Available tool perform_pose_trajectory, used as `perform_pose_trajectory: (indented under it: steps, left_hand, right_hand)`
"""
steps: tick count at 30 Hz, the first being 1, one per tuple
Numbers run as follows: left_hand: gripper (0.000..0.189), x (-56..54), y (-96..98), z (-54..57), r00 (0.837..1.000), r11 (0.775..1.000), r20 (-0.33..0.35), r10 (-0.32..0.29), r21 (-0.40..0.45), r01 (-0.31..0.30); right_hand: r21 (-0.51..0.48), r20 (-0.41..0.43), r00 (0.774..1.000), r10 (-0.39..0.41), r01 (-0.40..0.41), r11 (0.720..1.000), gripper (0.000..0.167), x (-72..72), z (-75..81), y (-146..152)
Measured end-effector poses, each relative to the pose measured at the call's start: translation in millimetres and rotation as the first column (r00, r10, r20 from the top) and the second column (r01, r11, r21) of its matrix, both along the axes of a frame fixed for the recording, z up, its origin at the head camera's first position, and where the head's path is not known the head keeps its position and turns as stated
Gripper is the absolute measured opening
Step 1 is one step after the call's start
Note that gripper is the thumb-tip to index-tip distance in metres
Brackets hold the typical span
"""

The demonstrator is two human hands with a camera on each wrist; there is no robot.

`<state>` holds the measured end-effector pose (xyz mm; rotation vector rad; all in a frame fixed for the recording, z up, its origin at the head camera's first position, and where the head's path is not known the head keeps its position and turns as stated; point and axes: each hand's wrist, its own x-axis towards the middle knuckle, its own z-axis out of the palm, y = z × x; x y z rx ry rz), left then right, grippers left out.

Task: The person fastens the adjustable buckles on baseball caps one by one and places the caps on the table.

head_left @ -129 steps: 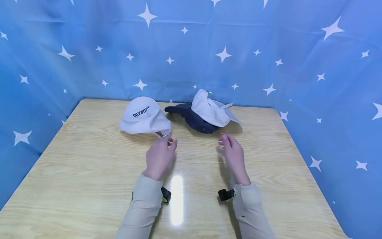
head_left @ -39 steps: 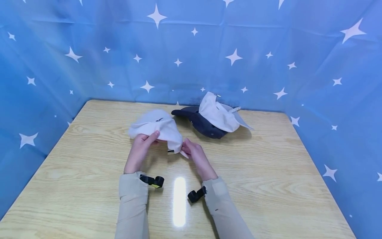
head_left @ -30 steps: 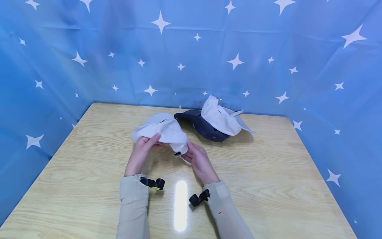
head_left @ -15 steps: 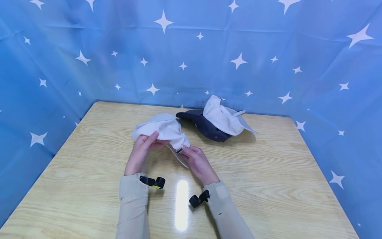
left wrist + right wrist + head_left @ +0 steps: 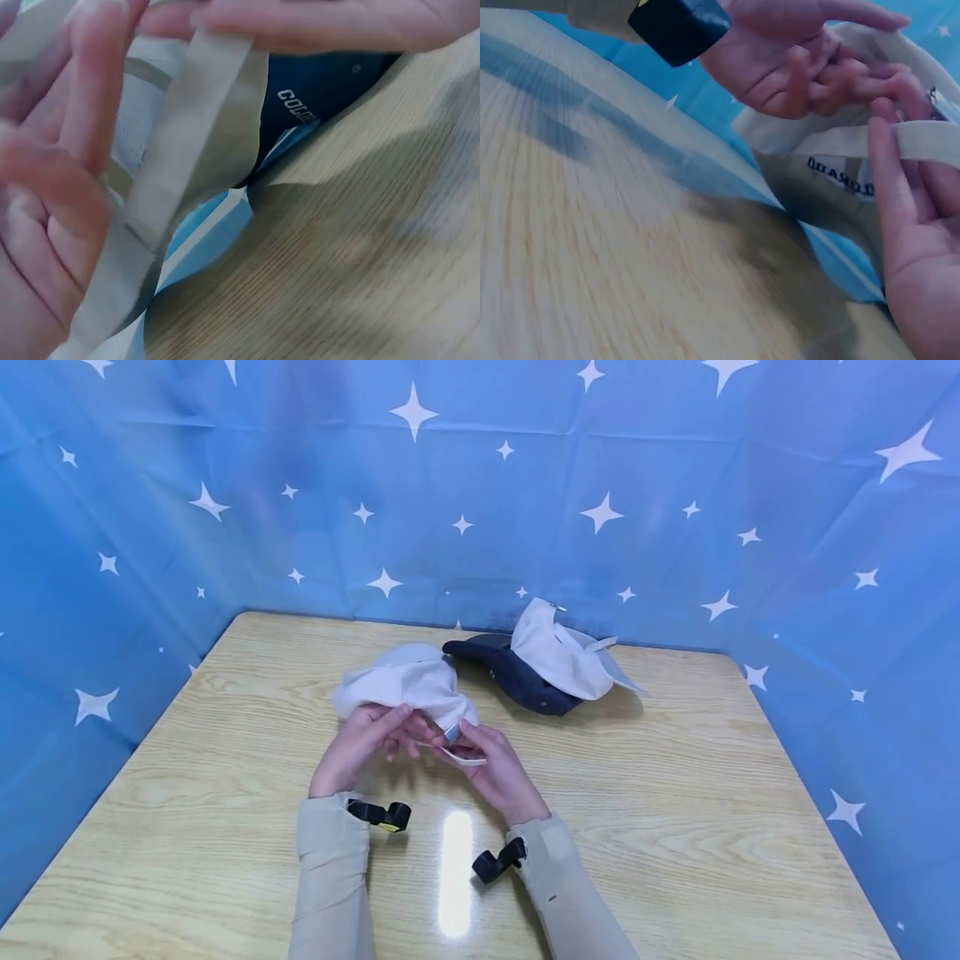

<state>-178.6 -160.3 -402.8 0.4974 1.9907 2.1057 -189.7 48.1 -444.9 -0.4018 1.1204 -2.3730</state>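
Note:
A white baseball cap (image 5: 405,681) is held between both hands, its back opening toward the person. My left hand (image 5: 354,747) has its thumb along the lower edge, fingers bent underneath toward the strap. My right hand (image 5: 497,772) pinches the back corner beside a metal buckle (image 5: 452,732), with the pale strap (image 5: 468,761) between its fingers. Close up, the right wrist view shows the strap (image 5: 930,140) across the right fingers and dark lettering (image 5: 841,176) on the cap. How firmly the left fingers grip is partly hidden.
Behind the held cap, a navy cap (image 5: 525,685) lies on the wooden table (image 5: 675,810), with another white cap (image 5: 558,652) stacked over it. A blue star-patterned curtain (image 5: 337,468) borders the table's back and sides. Each wrist carries a small black camera (image 5: 390,816).
Both hands have taken hold of the left white cap and drawn it nearer. Lately the left fingers have spread toward the strap, and the strap has come between the right fingers. The stacked caps stay put.

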Motion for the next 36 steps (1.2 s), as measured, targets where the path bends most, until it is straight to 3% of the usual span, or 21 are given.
perform_pose_trajectory:
  steps: [5,8,12,15,17,19,22,24,27,29,36]
  left_hand:
    - [0.040,-2.8,-1.9,-10.9,0.987,0.986,0.101,-0.128,-0.098,0.138]
    - [0.044,-3.4,2.4,-14.5,0.964,0.947,0.143,-0.222,-0.205,0.249]
    - [0.040,-5.9,12.7,-21.0,0.920,0.877,0.185,-0.346,-0.286,0.387]
    - [0.037,-9.5,20.8,-28.8,0.901,0.855,0.188,-0.392,-0.287,0.432]
    - [0.038,-11.7,25.2,-34.8,0.903,0.862,0.187,-0.387,-0.275,0.426]
    - [0.039,-13.0,28.4,-39.9,0.911,0.887,0.198,-0.362,-0.226,0.402]
    - [0.039,-12.8,32.2,-43.2,0.929,0.943,0.212,-0.303,-0.070,0.324]
    - [0.032,-13.2,34.7,-42.9,0.947,0.963,0.178,-0.269,0.072,0.260]
    - [0.021,-14.5,38.6,-39.9,0.973,0.953,0.089,-0.213,0.241,0.186]
    - [0.017,-15.5,41.4,-37.1,0.984,0.940,0.036,-0.177,0.303,0.158]
    - [0.003,-13.7,45.5,-25.3,0.999,0.963,0.012,-0.046,0.268,0.041]
  right_hand:
    - [-0.009,0.029,0.997,-0.069,0.070,0.998,0.024,0.2,2.9,-0.2]
    - [-0.058,0.097,0.988,-0.121,0.127,0.990,0.021,-0.2,6.0,1.4]
    - [-0.149,0.184,0.974,-0.129,0.158,0.976,0.018,-0.3,10.9,4.4]
    - [-0.189,0.238,0.963,-0.124,0.171,0.967,0.016,0.7,15.0,4.9]
    - [-0.214,0.267,0.956,-0.117,0.177,0.961,0.016,1.1,17.2,4.8]
    - [-0.254,0.276,0.955,-0.104,0.177,0.951,0.017,0.9,17.9,4.9]
    - [-0.321,0.263,0.963,-0.065,0.150,0.935,0.019,-0.8,17.5,5.5]
    - [-0.363,0.242,0.969,-0.041,0.130,0.923,0.023,-2.0,16.6,5.5]
    - [-0.393,0.207,0.978,-0.024,0.105,0.913,0.024,-3.3,15.5,5.0]
    - [-0.406,0.172,0.985,-0.019,0.088,0.910,0.024,-3.6,14.6,4.4]
    - [-0.329,0.127,0.988,-0.088,0.126,0.936,0.012,-1.3,15.4,5.2]
